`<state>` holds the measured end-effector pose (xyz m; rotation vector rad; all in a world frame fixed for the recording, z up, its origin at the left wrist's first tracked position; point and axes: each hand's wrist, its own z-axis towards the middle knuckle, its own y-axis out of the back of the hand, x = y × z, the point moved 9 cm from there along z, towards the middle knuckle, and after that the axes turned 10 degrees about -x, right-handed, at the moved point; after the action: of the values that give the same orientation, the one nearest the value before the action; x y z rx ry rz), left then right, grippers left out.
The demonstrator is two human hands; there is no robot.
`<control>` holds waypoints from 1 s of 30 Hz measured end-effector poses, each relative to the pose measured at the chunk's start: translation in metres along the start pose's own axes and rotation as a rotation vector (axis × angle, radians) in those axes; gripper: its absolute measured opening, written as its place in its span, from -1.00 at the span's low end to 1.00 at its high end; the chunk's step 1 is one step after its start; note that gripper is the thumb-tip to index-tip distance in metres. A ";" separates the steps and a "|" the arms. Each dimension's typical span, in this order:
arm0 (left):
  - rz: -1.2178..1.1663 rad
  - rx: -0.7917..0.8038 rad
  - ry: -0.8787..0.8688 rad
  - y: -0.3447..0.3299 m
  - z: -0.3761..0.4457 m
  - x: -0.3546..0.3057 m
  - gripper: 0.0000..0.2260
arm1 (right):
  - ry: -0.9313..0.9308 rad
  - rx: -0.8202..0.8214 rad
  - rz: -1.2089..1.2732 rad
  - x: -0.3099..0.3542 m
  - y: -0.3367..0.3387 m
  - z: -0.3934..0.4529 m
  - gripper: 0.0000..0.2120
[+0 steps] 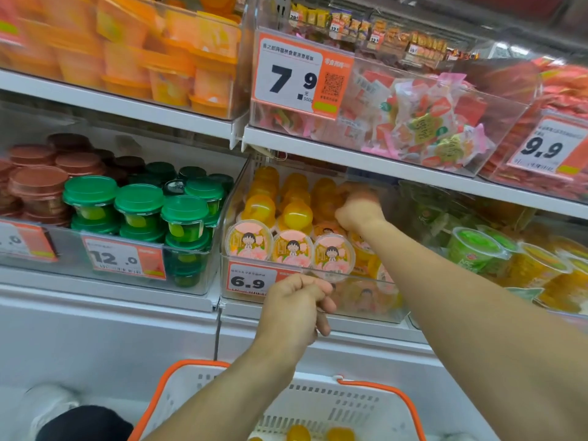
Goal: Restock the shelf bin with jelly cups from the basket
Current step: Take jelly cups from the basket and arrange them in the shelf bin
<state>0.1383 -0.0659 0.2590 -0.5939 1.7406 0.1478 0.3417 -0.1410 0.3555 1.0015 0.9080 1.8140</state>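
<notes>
In the clear shelf bin point(305, 272) on the middle shelf, lots of yellow jelly cups point(294, 214) sit packed together. The cups at the back of the bin stand upside down, with their round bottoms pointing up. Three cups in the front row point(291, 249) lie tipped over, so their flat lids with a cartoon child face out toward the person.

The right hand point(358, 211) reaches deep into the bin, over the front row. Its fingers are curled down among the cups. They are blurry, so I cannot tell if they hold a cup.

The left hand point(297, 305) is at the front edge of the bin, just beside the 6.9 price tag point(249, 281). Its fingers are curled and pinch the clear front wall of the bin.

Below the bin is the white basket point(318, 405) with orange handles. A few more yellow cups point(299, 432) lie at the bottom of the basket.

Left of the bin is another bin of green-lidded cups point(140, 202). Right of it are green and yellow cups point(477, 246). Above it is a bin of pink sweets point(423, 122) with a 7.9 tag point(292, 78).
</notes>
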 end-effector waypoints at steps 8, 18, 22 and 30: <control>0.235 0.119 -0.016 -0.001 -0.002 0.021 -0.82 | 0.061 -0.288 0.312 -0.009 0.046 -0.053 -0.76; 1.371 0.155 0.206 0.120 0.037 0.245 -0.65 | 0.116 0.212 0.594 -0.019 -0.110 -0.324 -0.90; 1.552 0.128 0.270 0.205 0.000 0.336 -0.28 | 0.106 0.898 0.153 -0.086 -0.225 -0.451 -0.78; 1.394 0.043 0.117 0.193 -0.003 0.366 -0.50 | -0.057 0.854 0.123 -0.112 -0.264 -0.482 -0.55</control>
<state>-0.0044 -0.0137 -0.1256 0.7507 1.9706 1.0374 0.0343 -0.2338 -0.1045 1.6368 1.6734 1.4715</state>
